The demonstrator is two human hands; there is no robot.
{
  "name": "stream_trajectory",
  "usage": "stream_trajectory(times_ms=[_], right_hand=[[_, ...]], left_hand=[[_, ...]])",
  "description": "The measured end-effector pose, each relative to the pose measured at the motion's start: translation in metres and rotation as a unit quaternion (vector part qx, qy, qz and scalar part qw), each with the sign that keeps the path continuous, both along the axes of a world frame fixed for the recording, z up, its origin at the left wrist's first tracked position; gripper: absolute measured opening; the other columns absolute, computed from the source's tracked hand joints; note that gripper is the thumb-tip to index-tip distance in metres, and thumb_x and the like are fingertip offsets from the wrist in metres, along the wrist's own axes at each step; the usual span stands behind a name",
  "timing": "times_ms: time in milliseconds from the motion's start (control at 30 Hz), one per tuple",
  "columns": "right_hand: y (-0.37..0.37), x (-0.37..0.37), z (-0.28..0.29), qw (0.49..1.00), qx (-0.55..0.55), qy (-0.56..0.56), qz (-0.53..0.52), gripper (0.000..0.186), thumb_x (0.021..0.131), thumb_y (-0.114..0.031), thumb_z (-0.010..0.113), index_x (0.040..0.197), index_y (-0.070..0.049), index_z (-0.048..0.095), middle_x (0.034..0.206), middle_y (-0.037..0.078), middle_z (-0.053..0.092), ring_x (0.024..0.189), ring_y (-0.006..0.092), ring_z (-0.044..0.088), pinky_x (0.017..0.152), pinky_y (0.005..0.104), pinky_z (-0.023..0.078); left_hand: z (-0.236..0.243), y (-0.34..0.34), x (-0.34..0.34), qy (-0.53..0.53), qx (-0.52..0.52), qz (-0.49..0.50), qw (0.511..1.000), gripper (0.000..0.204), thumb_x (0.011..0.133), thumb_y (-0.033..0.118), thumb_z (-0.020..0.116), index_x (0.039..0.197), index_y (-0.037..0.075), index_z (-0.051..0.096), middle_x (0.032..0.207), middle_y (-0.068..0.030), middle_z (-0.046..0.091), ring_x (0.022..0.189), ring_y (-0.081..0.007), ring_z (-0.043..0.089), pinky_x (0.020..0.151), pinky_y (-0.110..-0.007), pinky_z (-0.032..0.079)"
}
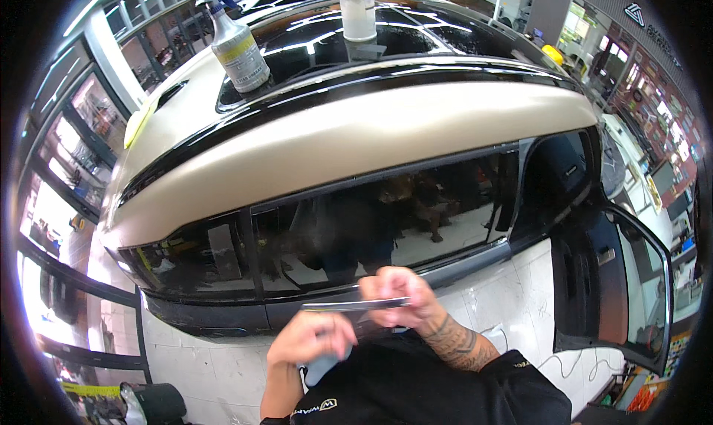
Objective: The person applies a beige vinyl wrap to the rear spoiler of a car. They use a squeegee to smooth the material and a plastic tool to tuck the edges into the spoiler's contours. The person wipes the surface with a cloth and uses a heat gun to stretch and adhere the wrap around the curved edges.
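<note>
My right hand (401, 295) is closed around the right end of a thin, straight dark strip with a shiny edge (349, 305), seen nearly edge-on. The strip points left, level with the lower door of a beige and black car. Just below its left end is my left hand (313, 334), fingers curled in and slightly blurred; what they hold, if anything, is hidden. Under that hand, against my black shirt, shows a pale grey-blue piece (325, 367) whose kind I cannot make out. Both hands are in front of the car's dark side window (371, 232).
A spray bottle (239, 53) and a white bottle (358, 13) stand on the car's glossy black roof. To the right, a car door (609, 284) hangs open. A black bin (156, 403) is at lower left. Cords (572, 362) lie on the tiled floor.
</note>
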State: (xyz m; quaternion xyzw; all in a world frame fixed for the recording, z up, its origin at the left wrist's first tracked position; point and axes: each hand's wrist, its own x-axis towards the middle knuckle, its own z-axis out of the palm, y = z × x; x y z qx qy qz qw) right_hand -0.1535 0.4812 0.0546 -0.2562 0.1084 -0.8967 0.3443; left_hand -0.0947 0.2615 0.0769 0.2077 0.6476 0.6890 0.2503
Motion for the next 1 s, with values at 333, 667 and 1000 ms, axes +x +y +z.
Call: stream_trajectory(times_ms=[333, 667, 1000], right_hand=[[0.084, -0.008, 0.117, 0.860, -0.082, 0.470, 0.180, 0.038, 0.084, -0.038, 0.074, 0.087, -0.003, 0.061, 0.087, 0.014, 0.062, 0.074, 0.0268, 0.065, 0.061, 0.0361, 0.051], [0.071, -0.097, 0.125, 0.685, 0.330, 0.638, -0.122, 0.025, 0.081, -0.024, 0.075, 0.089, -0.005, 0.063, 0.082, 0.008, 0.064, 0.071, 0.0190, 0.064, 0.063, 0.0313, 0.052], [-0.038, -0.428, 0.153, 0.216, 0.789, 0.507, -0.271, 0.059, 0.083, -0.049, 0.066, 0.130, -0.014, 0.059, 0.136, 0.014, 0.054, 0.121, 0.0362, 0.055, 0.096, 0.0597, 0.043]], left_hand=[[0.098, 0.062, -0.023, 0.446, 0.245, -0.092, 0.856, 0.011, 0.083, -0.001, 0.065, 0.078, -0.011, 0.065, 0.067, -0.0222, 0.059, 0.038, -0.0170, 0.044, 0.033, -0.026, 0.027], [-0.020, 0.006, 0.030, 0.203, -0.445, 0.066, 0.869, 0.048, 0.072, 0.024, 0.081, 0.115, 0.008, 0.066, 0.093, -0.0104, 0.061, 0.079, -0.0263, 0.063, 0.073, -0.034, 0.050], [-0.033, 0.001, 0.101, 0.188, -0.460, 0.627, 0.600, 0.020, 0.087, 0.009, 0.058, 0.103, -0.001, 0.062, 0.100, -0.0194, 0.064, 0.091, -0.0308, 0.062, 0.084, -0.040, 0.046]])
